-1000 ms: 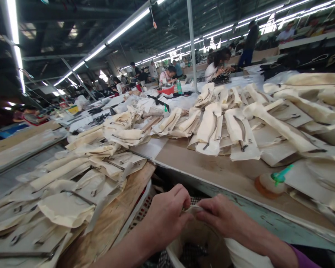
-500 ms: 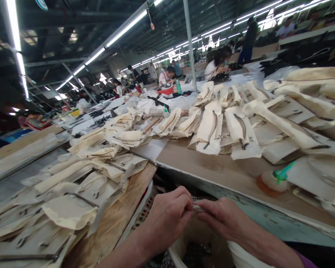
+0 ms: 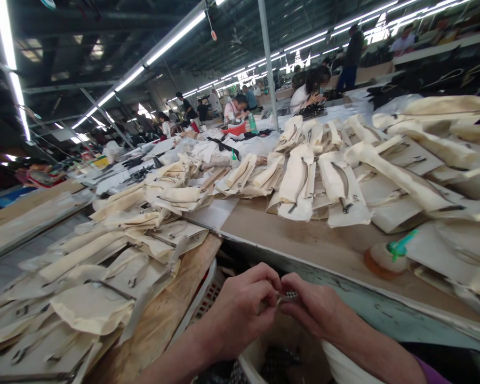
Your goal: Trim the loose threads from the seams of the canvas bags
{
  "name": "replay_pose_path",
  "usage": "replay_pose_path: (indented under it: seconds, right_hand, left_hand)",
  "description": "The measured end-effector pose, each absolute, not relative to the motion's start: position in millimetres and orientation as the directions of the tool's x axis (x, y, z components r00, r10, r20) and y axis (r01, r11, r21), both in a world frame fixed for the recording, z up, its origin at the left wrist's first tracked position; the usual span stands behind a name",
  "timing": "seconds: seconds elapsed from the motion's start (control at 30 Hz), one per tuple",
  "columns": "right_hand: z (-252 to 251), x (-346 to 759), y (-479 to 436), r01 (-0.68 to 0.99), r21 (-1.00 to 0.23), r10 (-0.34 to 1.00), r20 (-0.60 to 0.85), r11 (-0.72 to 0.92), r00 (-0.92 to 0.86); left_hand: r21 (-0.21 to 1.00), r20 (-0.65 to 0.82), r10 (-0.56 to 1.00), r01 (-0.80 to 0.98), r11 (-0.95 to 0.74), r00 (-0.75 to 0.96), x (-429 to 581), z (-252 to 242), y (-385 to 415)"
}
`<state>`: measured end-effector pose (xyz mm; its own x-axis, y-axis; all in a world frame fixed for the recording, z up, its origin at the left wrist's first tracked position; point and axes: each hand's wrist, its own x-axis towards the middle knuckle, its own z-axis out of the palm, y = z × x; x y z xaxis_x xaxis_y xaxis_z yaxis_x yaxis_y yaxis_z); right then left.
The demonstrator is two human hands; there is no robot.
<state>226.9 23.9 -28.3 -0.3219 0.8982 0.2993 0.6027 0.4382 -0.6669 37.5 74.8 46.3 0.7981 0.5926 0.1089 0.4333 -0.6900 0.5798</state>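
Observation:
Low in the middle of the view, my left hand and my right hand meet almost fingertip to fingertip. Both are closed in a pinch on the upper edge of a cream sheet-like piece. It curves down below my hands, towards my lap. A scrap of black-and-white checked cloth shows between the right fingers, and more checked cloth lies darker below. My fingers cover most of the pinched edge.
Cream pieces with dark strips cover the wooden board at left; similar pieces lie across the right table. A bottle with a green nozzle stands near its edge. Beside my left forearm is a white plastic basket. Co-workers sit farther back.
My fingertips have come closer together along the edge, the left wrist turned slightly. The checked scrap now shows between the right fingers. The whole view has shifted a little.

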Motion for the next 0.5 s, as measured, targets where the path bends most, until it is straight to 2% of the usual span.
replay_pose_path:
  seconds: [0.23, 0.37, 0.5]
  right_hand:
    - [-26.9, 228.5, 26.8, 0.513, -0.664, 0.837, 0.388, 0.544, -0.386]
    - [-25.2, 229.6, 26.2, 0.534, -0.634, 0.828, 0.387, 0.558, -0.406]
    - [-27.5, 230.5, 25.7, 0.585, -0.554, 0.806, 0.419, 0.592, -0.418]
  left_hand:
    - [0.560, 0.103, 0.621, 0.470, -0.682, 0.777, 37.4, 47.2, 73.2]
    - [0.568, 0.110, 0.626, 0.468, -0.677, 0.772, 36.7, 48.7, 71.9]
    - [0.575, 0.115, 0.628, 0.464, -0.674, 0.770, 34.7, 47.7, 71.5]
